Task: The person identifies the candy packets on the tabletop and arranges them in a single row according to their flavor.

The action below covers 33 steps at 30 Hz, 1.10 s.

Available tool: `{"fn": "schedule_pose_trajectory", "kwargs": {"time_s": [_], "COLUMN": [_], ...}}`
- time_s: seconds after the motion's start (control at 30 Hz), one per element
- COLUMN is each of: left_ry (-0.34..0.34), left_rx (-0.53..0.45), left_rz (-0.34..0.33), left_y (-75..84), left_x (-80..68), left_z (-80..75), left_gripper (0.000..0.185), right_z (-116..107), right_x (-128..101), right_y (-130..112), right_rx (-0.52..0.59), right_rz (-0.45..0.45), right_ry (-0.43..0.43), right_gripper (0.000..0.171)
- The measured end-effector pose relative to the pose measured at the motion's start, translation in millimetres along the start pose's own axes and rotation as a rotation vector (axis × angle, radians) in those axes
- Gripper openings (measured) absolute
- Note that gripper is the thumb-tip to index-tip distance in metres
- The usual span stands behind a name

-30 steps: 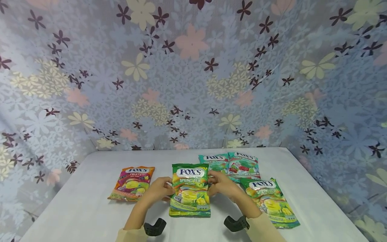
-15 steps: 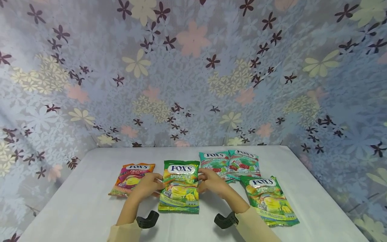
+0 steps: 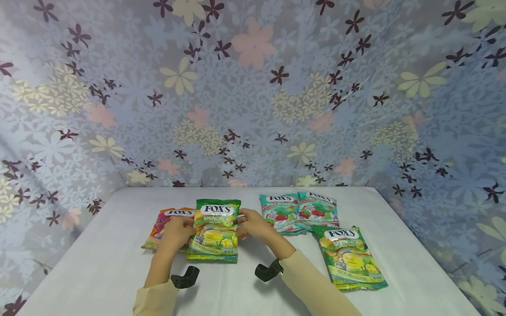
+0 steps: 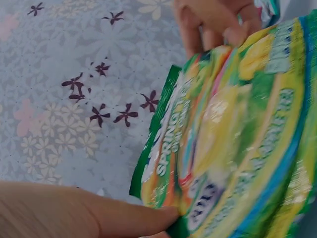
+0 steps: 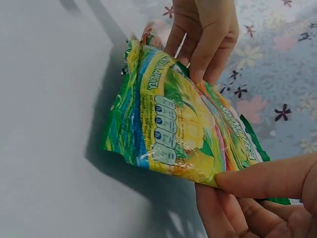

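Both hands hold a green and yellow Fox's Spring Tea candy bag [image 3: 215, 230] by its two side edges, front facing up. My left hand [image 3: 176, 231] pinches the left edge, thumb on top, as the left wrist view shows with the thumb [image 4: 133, 218] on the bag. On the opposite edge my right hand [image 3: 254, 226] pinches with thumb above and fingers beneath; in the right wrist view the bag [image 5: 183, 124] is tilted over the white table, casting a shadow. An orange Fox's Fruits bag [image 3: 160, 221] lies partly hidden behind the left hand and the held bag.
Two teal Mint Blossom candy bags [image 3: 280, 213] lie side by side at the back right. A second Spring Tea bag [image 3: 349, 259] lies on the white table [image 3: 91, 263] at the right. Flower-patterned cloth [image 3: 253, 109] hangs behind and around the table.
Both hands have carried the Spring Tea bag leftward and slightly away, from the table's middle to where it overlaps the orange bag. The other bags stay in place.
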<state>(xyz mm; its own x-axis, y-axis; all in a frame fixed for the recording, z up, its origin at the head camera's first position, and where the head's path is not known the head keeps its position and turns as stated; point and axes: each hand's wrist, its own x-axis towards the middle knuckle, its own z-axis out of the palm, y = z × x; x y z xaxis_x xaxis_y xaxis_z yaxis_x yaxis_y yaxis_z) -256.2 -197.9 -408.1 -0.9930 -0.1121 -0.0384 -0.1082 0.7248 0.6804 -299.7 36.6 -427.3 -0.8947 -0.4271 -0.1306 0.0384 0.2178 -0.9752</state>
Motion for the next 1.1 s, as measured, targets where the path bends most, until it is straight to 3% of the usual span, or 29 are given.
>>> {"fn": "schedule_pose_trajectory", "kwargs": {"time_s": [0.17, 0.33, 0.67, 1.1], "left_ry": [0.106, 0.186, 0.203, 0.228], "left_rx": [0.036, 0.047, 0.083, 0.14], "left_rz": [-0.046, -0.026, -0.042, -0.045], "left_y": [-5.9, -9.5, -8.5, -9.3], "left_x": [2.1, 5.1, 6.3, 7.9], "left_z": [5.4, 14.5, 21.7, 20.1], "left_gripper": [0.033, 0.028, 0.028, 0.027], "right_z": [9.0, 12.5, 13.6, 17.6], "right_x": [15.0, 20.4, 25.5, 30.6], "right_y": [3.9, 7.6, 16.2, 22.5], "right_rx": [-0.005, -0.03, -0.083, -0.074], "right_rz": [0.021, 0.034, 0.048, 0.048], "right_ry": [0.02, 0.049, 0.112, 0.106], "right_gripper": [0.072, 0.069, 0.063, 0.061]}}
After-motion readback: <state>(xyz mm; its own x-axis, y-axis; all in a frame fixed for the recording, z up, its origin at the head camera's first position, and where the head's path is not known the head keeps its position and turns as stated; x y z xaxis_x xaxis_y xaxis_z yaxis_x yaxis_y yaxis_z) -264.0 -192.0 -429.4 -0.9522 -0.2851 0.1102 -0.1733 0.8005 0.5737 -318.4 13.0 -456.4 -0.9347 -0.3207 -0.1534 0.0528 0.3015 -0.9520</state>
